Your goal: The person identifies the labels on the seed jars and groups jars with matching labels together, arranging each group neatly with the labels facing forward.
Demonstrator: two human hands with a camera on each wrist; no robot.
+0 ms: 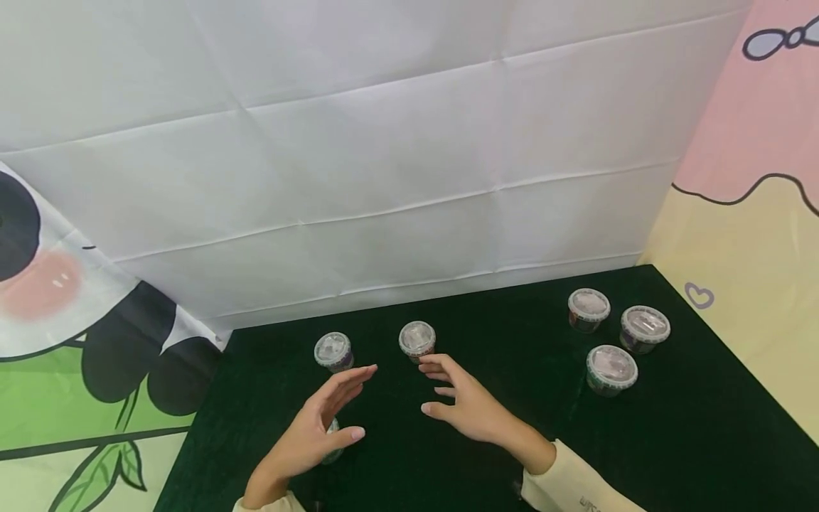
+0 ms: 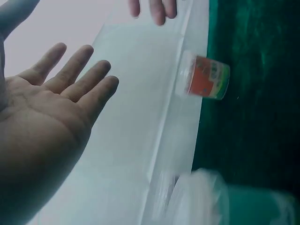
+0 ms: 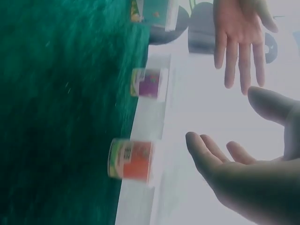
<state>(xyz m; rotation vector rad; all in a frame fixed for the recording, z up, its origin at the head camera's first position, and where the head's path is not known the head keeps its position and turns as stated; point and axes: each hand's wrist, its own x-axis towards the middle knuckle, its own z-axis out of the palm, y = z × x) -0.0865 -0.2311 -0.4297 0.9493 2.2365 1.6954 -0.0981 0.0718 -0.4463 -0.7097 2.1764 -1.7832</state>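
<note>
Fingers, left hand (image 1: pixel 307 437): one set, extended, thumb held apart; hand unladen. Fingers, right hand (image 1: pixel 470 405): one set, lightly bent, spread, thumb apart; likewise unladen. Hands: two, raised over the table, palms turned toward each other with a gap between.

Lidded tubs: six.
— Near-left tub (image 1: pixel 333 426): one, largely hidden behind the left hand, a sliver showing by the thumb; contact cannot be told. 
— Far-left tub (image 1: pixel 333 349): one, upright, just beyond the left fingers; purple label in the right wrist view.
— Far-middle tub (image 1: pixel 417 337): one, upright; lower edge partly covered by the right fingertips in the head view, yet a gap shows in the right wrist view. Label orange-red, print blurred. 
— Right-hand group: three, upright, set close together: far tub (image 1: pixel 588 307), rightmost tub (image 1: pixel 645 327), nearest tub (image 1: pixel 611 368); well apart from both hands. Lids clear to whitish; contents hard to make out.

Sleeves: two, cream; left sleeve (image 1: pixel 271 503) mostly cut off by the lower edge, right sleeve (image 1: pixel 576 483) cut off too, its lettering incomplete.

Table: one, dark green cloth (image 1: pixel 499 341), near edge out of frame.

Backdrops: white sheet (image 1: pixel 384 156), one, creased, at the far side; printed panels, two, left (image 1: pixel 45 398) and right (image 1: pixel 755 270), both cropped.
</note>
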